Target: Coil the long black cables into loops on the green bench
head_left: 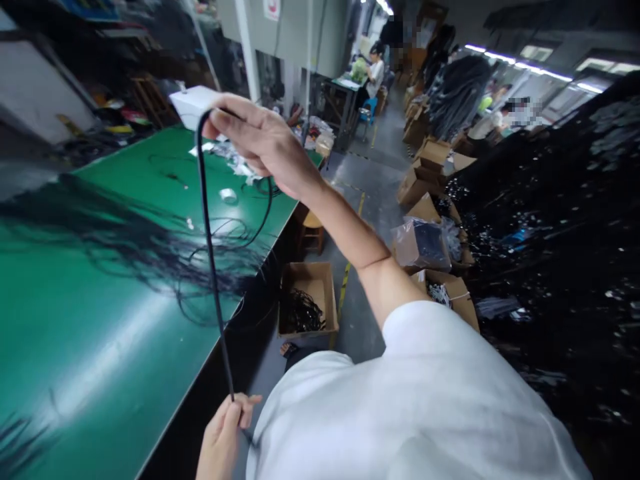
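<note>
A black cord (209,247) runs taut between my two hands. My right hand (273,143), raised at the end of the outstretched arm, pinches its upper part between thumb and fingers; the cord bends over the fingertips there, and a loop of it hangs behind the hand. Lower down, close to my body, my left hand (225,423) is closed around the cord's lower stretch, and a short dark length shows beyond it. Under the cord, a blurred bundle of thin black cords (165,243) lies across the green table (120,360) and spills over its edge.
On the table's far end are a white box (193,107) and a small white roll (228,195). A cardboard box (330,293) with black cords stands on the floor beside a wooden stool (313,233). More cartons (423,180) and dark heaped goods (550,267) line the right. People sit farther off.
</note>
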The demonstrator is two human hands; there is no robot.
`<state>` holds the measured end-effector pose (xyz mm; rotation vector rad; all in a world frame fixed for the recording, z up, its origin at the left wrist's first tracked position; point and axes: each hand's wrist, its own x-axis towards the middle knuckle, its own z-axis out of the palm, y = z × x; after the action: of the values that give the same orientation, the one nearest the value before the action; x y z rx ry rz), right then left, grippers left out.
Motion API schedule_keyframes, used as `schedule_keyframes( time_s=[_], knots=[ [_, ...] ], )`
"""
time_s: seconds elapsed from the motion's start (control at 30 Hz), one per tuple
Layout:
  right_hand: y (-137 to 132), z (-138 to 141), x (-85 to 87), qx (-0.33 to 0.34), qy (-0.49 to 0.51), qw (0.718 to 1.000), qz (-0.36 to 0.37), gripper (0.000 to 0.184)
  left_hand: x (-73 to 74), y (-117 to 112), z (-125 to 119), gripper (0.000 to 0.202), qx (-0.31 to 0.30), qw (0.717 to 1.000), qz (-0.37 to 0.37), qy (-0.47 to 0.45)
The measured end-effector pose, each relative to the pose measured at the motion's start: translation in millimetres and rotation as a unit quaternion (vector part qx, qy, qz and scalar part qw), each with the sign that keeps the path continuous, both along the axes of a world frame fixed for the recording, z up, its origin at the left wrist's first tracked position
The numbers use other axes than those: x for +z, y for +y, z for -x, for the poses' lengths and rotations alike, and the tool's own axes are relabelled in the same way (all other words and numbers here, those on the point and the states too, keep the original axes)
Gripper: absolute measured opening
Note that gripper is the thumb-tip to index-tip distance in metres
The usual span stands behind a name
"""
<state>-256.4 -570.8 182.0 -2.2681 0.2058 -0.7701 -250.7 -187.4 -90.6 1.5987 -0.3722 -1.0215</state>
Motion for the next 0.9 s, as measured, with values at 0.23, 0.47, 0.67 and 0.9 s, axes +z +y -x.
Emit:
schedule_keyframes(
  time_s=[0.23,0.47,0.67,0.9],
  knots=[
    [70,15,-141.9,0.017,0.414,0.843,0.342,0.027,23.1,46,4,0.026,0.311,0.915,0.191,0.173],
    [215,34,-192.9,0.465,0.354,0.742,0.329,0.027,9.2,49,11,0.031,0.183,0.979,0.084,0.001],
    [223,-18,-184.8,0.434,0.290,0.809,0.270,0.025,23.5,59,36,0.033,0.165,0.961,0.145,0.168],
    [221,-45,-207.1,0.457,0.249,0.842,0.145,0.027,32.0,73,25,0.028,0.204,0.915,0.204,0.284]
  ],
)
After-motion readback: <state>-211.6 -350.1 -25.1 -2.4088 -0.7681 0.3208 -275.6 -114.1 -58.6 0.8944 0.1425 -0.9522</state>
